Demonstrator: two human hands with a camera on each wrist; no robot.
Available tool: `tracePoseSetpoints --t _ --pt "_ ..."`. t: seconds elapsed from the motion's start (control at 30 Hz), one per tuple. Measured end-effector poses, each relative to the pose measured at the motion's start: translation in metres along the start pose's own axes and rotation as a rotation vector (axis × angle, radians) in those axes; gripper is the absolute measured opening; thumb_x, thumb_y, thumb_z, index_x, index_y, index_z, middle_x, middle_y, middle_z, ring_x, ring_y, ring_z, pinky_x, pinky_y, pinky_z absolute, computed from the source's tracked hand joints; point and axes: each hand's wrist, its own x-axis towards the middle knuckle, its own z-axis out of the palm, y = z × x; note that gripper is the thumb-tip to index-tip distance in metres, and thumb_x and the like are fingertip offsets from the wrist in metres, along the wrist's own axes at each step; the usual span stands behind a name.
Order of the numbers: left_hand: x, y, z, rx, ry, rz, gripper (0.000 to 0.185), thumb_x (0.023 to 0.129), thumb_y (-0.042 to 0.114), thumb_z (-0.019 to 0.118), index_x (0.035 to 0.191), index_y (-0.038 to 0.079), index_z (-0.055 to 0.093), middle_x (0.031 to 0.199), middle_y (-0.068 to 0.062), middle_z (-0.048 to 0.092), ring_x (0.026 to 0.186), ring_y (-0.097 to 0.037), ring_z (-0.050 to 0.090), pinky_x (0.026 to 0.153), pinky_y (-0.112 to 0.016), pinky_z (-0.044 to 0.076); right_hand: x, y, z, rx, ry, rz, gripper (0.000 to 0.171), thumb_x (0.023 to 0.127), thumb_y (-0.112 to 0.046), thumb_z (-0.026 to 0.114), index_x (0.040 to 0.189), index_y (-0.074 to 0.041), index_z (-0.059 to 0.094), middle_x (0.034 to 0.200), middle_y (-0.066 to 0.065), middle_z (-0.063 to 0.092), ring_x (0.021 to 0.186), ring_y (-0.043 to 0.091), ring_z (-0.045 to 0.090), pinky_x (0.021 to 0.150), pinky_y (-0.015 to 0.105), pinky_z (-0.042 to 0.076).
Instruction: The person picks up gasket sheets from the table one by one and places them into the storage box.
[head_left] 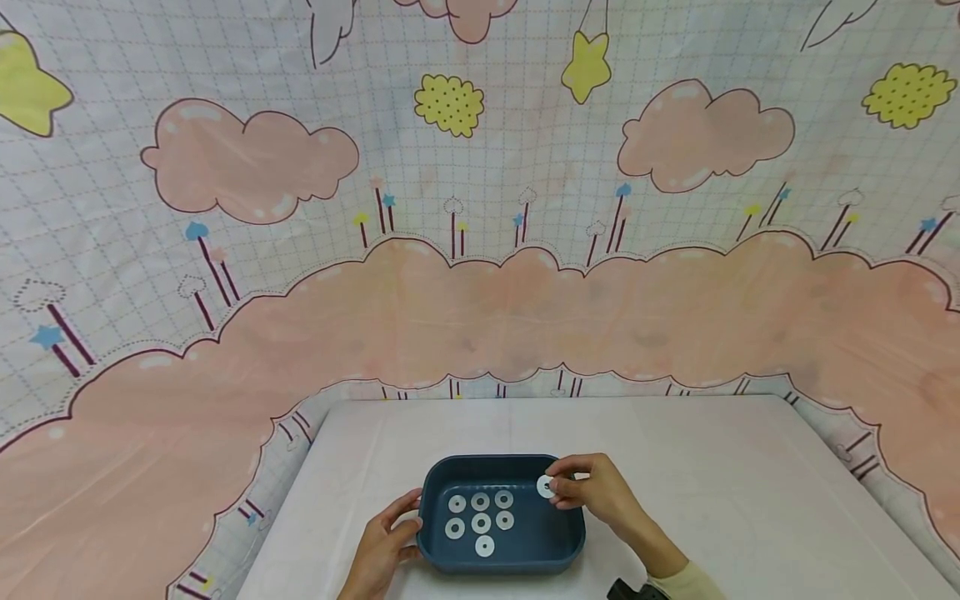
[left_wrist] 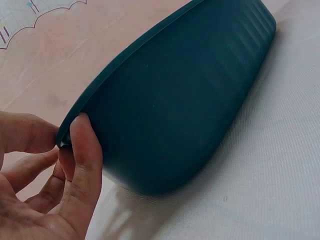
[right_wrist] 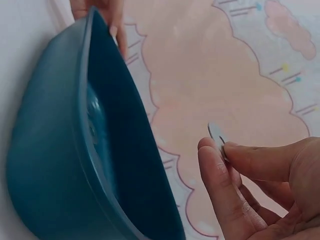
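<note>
Left hand (head_left: 384, 542) grips the tray's (head_left: 501, 560) left rim to steady it, while right hand (head_left: 592, 492) pinches a washer (head_left: 545, 486) over its far-right corner, seven washers (head_left: 481, 522) lying inside.

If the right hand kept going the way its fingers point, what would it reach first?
The right hand, pinching a white washer, points left over the blue tray. Probably it would pass above the six washers lying inside and meet the far rim; height is unclear.
</note>
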Motion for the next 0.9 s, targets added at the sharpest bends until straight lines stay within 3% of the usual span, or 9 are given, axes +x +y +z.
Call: tracePoseSetpoints --t 0.9 --pt "-0.003 0.003 0.002 -0.016 -0.009 -0.005 0.057 0.091 0.005 0.058 0.145 -0.002 0.042 0.135 -0.019 0.047 0.089 -0.018 0.059 0.065 -0.032 0.055 0.019 0.020 0.051 -0.039 -0.132 0.107 0.013 0.085 0.004 0.068 0.097 0.005 0.073 0.079 0.008 0.064 0.061 0.016 0.070 0.058 0.031 0.058"
